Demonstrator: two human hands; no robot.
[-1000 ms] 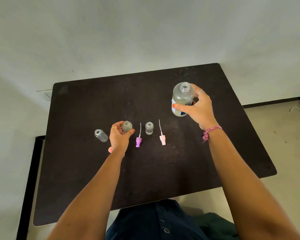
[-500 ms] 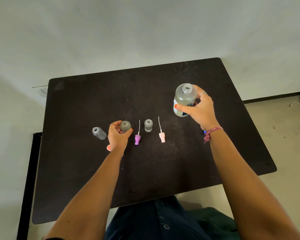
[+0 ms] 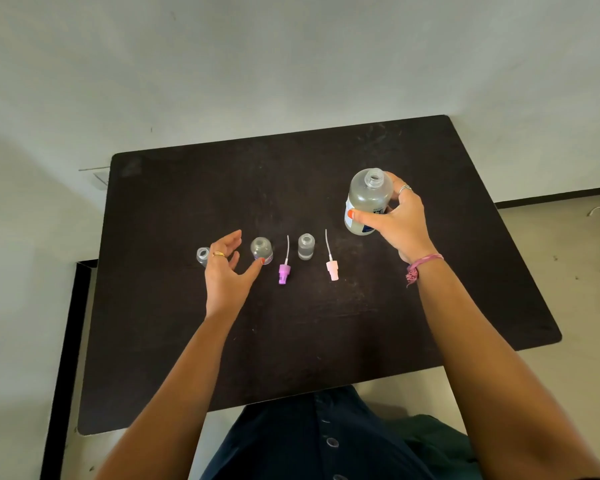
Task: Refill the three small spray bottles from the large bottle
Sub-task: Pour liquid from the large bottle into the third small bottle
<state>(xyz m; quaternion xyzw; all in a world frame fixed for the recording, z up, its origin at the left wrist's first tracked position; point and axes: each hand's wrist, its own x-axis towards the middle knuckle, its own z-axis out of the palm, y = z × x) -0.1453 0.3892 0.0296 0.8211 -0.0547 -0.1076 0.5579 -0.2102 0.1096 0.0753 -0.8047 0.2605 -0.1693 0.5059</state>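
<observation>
While the uncapped large clear plastic bottle (image 3: 369, 202) is hanging right of centre:
Right hand (image 3: 400, 223): gripping it.
Left hand (image 3: 227, 268): fingers spread, holding nothing — thumb touching the middle small clear bottle (image 3: 262, 250).
Progress: right small bottle (image 3: 306, 246) looking part-filled; left one (image 3: 202, 255) seemingly waiting — heads unfitted.

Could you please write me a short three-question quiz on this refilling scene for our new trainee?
1. True or false: the large bottle has its cap off.
2. How many small bottles stand in the row on the table?
3. Which spray head lies further to the person's left: (a) the purple spray head or (b) the pink spray head?

Key
1. True; the right hand grips it, neck open.
2. Three; the left hand is open among them, holding none.
3. (a).
</observation>
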